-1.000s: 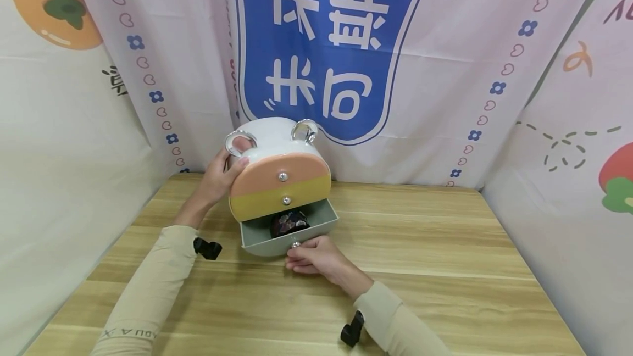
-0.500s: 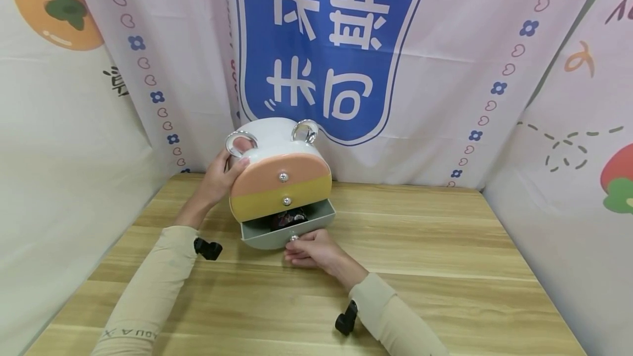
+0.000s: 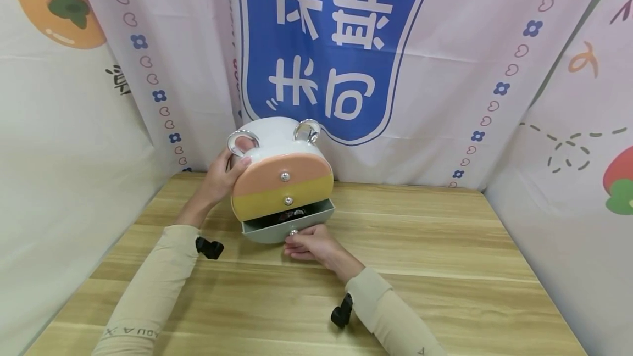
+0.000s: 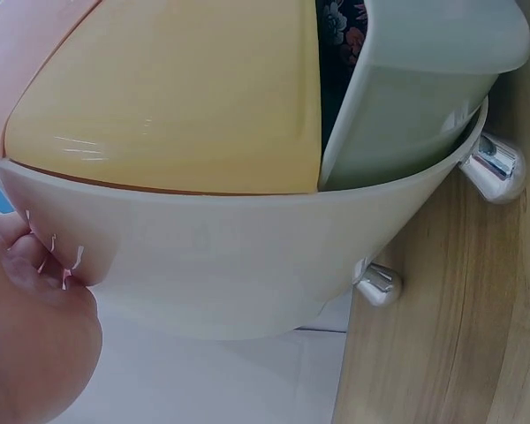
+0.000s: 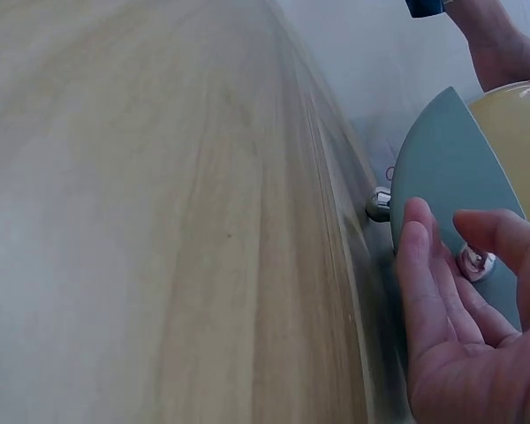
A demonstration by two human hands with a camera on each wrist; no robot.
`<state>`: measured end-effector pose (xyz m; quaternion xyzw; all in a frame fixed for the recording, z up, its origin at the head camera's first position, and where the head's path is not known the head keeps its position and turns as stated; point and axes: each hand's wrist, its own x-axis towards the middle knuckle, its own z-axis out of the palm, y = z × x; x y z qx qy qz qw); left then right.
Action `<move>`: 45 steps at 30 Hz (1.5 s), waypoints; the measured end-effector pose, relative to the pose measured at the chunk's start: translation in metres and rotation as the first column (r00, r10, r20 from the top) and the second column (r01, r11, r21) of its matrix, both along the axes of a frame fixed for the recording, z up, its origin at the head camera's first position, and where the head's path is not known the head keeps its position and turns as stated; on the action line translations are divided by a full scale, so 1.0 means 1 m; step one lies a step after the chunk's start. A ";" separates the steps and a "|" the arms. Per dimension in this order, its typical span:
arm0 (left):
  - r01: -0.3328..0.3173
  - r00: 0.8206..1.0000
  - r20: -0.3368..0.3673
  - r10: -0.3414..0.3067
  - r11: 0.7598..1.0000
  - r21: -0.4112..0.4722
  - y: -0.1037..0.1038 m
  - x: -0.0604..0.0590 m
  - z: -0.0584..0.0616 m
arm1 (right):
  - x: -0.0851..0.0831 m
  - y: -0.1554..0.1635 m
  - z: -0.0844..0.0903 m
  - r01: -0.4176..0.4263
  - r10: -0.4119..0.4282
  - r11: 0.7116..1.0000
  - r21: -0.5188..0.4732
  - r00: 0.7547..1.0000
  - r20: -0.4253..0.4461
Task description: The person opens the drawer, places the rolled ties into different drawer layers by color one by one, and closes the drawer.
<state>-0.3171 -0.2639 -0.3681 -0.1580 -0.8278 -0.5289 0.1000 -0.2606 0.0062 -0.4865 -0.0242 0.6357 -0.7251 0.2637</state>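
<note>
A small three-drawer box (image 3: 275, 136) has a white shell, silver ring ears and silver feet. Its orange drawer (image 3: 262, 173) and yellow drawer (image 3: 262, 202) are flush with the front. The grey-green bottom drawer (image 3: 267, 233) sticks partway out. Inside it lies a dark item with a floral pattern (image 4: 343, 31), mostly hidden. My left hand (image 3: 219, 177) grips the shell's left side, its thumb on the upper front edge. At the bottom drawer's silver knob (image 5: 475, 262), my right hand (image 3: 315, 245) holds on with thumb and fingers around it.
The box stands on a wood-grain table (image 3: 420, 246), toward its back left. Printed cloth (image 3: 445, 125) hangs close behind the table and along both sides. Black cameras are strapped to both wrists.
The bottom drawer has slid further into the box, with my right hand moving along at its knob. Less of the dark floral item shows. My left hand keeps its hold.
</note>
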 end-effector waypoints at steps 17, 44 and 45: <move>0.007 1.000 -0.013 -0.007 1.000 -0.002 0.001 -0.002 -0.001 | -0.014 -0.007 0.004 0.016 -0.016 1.000 0.026 1.000 -0.004; -0.003 1.000 -0.013 0.003 1.000 0.004 0.000 -0.001 -0.001 | -0.027 -0.015 0.004 0.027 -0.027 0.999 0.022 0.999 -0.022; -0.002 1.000 -0.012 0.002 1.000 0.006 0.000 0.000 -0.001 | -0.028 -0.016 0.004 0.027 -0.027 0.999 0.022 0.999 -0.019</move>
